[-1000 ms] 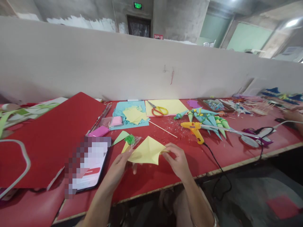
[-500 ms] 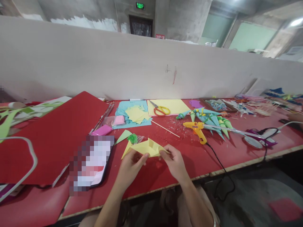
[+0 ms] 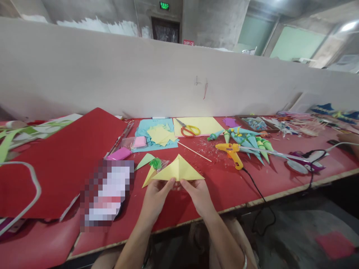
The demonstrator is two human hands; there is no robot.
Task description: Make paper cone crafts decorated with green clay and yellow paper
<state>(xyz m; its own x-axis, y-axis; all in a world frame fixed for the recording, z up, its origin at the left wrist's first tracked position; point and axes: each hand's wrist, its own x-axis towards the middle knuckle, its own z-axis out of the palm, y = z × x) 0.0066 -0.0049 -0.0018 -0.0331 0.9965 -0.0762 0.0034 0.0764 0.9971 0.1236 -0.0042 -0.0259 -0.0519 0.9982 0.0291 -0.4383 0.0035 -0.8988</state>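
A yellow paper (image 3: 179,170), folded to a flat triangle with its peak pointing away from me and a crease down its middle, is held above the red table. My left hand (image 3: 157,195) pinches its near edge left of the crease, thumb on top and fingers underneath. On the other side of the crease, my right hand (image 3: 196,194) grips the same edge in the same way. Just behind and left of the paper lie a green ribbon piece (image 3: 156,163) in clear wrap, a pale green folded paper (image 3: 144,161) and another yellow folded piece (image 3: 148,176).
A yellow glue gun (image 3: 232,152) with a black cord lies right, by green and blue paper cones (image 3: 252,142). Scissors (image 3: 187,129) rest on yellow sheets behind a thin stick (image 3: 195,151). A phone (image 3: 110,190) and red board (image 3: 70,160) are left. A person's hand shows far right.
The yellow paper has gone from a partly opened, pocket-like shape to a flat triangle. Both my hands have drawn closer together along its near edge.
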